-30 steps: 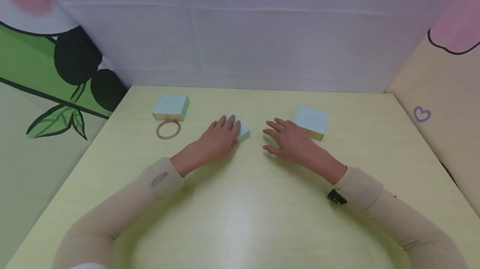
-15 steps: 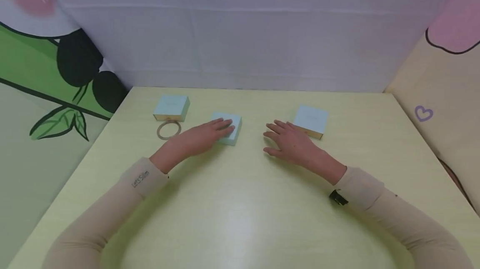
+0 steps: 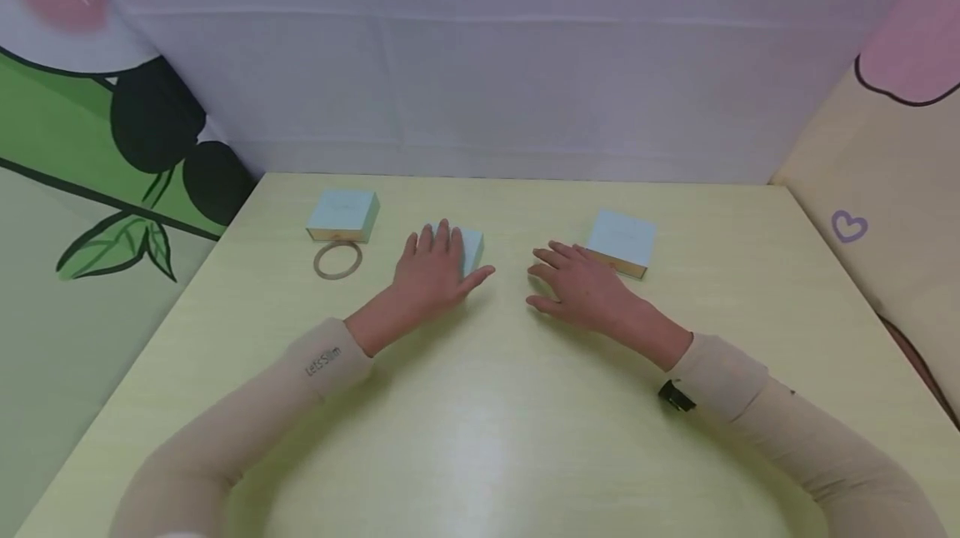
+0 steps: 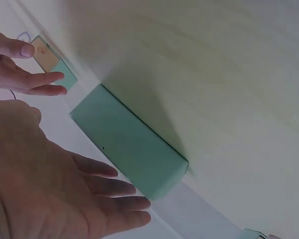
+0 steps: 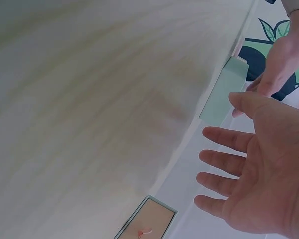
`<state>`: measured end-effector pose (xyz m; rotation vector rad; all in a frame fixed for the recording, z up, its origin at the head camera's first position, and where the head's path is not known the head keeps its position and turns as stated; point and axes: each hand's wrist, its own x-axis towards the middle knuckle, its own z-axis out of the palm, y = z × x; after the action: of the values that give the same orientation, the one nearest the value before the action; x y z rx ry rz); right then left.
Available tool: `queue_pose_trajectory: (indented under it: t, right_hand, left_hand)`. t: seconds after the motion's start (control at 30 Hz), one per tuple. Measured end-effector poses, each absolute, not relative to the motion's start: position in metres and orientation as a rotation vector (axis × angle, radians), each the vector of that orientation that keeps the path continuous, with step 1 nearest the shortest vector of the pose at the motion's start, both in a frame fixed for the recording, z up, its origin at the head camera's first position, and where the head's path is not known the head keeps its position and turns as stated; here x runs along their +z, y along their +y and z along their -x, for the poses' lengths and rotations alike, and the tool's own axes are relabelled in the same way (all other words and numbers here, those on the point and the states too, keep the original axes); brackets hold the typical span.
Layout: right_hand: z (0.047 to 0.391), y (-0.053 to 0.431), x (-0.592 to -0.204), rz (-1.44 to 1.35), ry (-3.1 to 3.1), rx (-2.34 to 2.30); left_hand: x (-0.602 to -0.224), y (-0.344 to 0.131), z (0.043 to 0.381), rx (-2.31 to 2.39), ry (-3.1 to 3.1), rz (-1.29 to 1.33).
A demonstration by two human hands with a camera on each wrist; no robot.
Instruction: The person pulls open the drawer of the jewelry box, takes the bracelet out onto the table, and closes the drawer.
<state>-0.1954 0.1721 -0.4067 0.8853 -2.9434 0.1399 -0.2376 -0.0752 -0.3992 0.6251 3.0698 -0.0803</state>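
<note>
A light blue box (image 3: 472, 248) lies near the middle of the table, its left part hidden by my left hand (image 3: 431, 276). That hand is flat over the box, fingers straight and pointing away, thumb spread out to the right. The left wrist view shows the box's green-looking side (image 4: 129, 144) just past the fingertips. My right hand (image 3: 585, 288) hovers with straight, spread fingers and holds nothing. It overlaps the near left corner of a second light blue box (image 3: 621, 236) with a gold front edge. The right wrist view shows that gold side (image 5: 149, 219) below the fingers.
A third light blue box (image 3: 343, 215) sits at the table's back left. Just in front of it lies a tan ring (image 3: 337, 274). A pale cloth wall (image 3: 510, 97) rises behind the table (image 3: 480, 438), with printed panels at both sides.
The middle box was skewed a second ago, then turned squarer and slightly left. My left hand moved left, then back right, its fingers swinging to point away. The right hand stayed nearly still.
</note>
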Motion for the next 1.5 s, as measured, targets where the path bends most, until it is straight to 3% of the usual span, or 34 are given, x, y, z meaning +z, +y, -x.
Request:
queue_pose_trajectory:
  t: [0.17,0.33,0.8,1.1,1.33,1.5]
  right_hand:
    - [0.196,0.173,-0.407,-0.875,-2.943,0.13]
    - [0.196,0.173,-0.404,-0.872,-2.937,0.137]
    - [0.196,0.177,-0.397,-0.878,-2.959,0.142]
    - [0.193,0.178,-0.398,-0.903,-2.932,0.142]
    - [0.2,0.168,-0.395,-0.949,-2.95,0.329]
    - [0.224,0.149,-0.386,-0.975,-2.996,0.456]
  left_hand:
    - [-0.407,-0.065,0.238,-0.196,3.037,-0.501]
    - [-0.405,-0.061,0.235,-0.283,2.992,-0.538]
    - [-0.397,-0.098,0.233,-0.301,2.862,-1.116]
    - [-0.392,-0.11,0.234,-0.201,2.859,-1.242]
    - [-0.395,-0.105,0.233,-0.19,2.997,-1.096]
    - [-0.394,-0.1,0.234,-0.14,3.022,-0.929]
